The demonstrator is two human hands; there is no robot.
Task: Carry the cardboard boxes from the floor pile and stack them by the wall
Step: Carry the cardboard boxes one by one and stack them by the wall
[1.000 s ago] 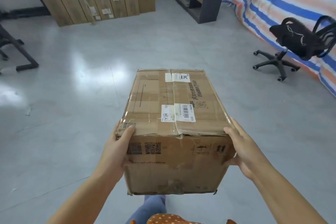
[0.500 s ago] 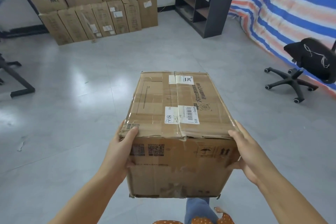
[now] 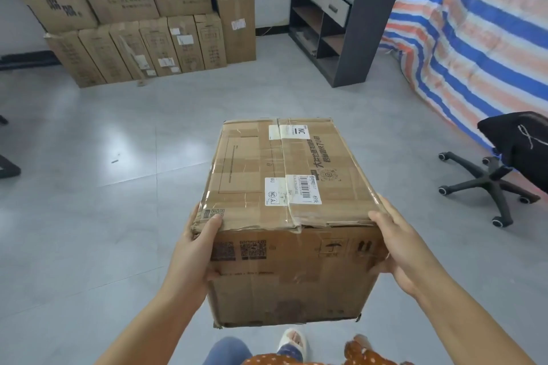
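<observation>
Both hands clasp one taped cardboard box (image 3: 284, 216) by its near corners: the left hand (image 3: 197, 249) wraps the left corner with its thumb laid over the top edge, and the right hand (image 3: 398, 249) cups the right corner, thumb on top and fingers curled round the side. Held out in front of the person at about waist height, the box hangs over the grey tiled floor (image 3: 103, 216), long axis pointing ahead toward the stack of boxes by the wall (image 3: 139, 18). That stack already stands several rows high, upright cartons below and larger ones laid on top, so by my judgement part of the job is done; this box is mid-carry, well apart from the stack, and it has yet to be walked over and set down. The floor pile itself is out of view, so what remains cannot be told. A dark shelf unit (image 3: 341, 18) stands to the right of the stack, a striped tarpaulin (image 3: 474, 32) hangs beyond it, and a black office chair (image 3: 501, 166) sits at the right.
</observation>
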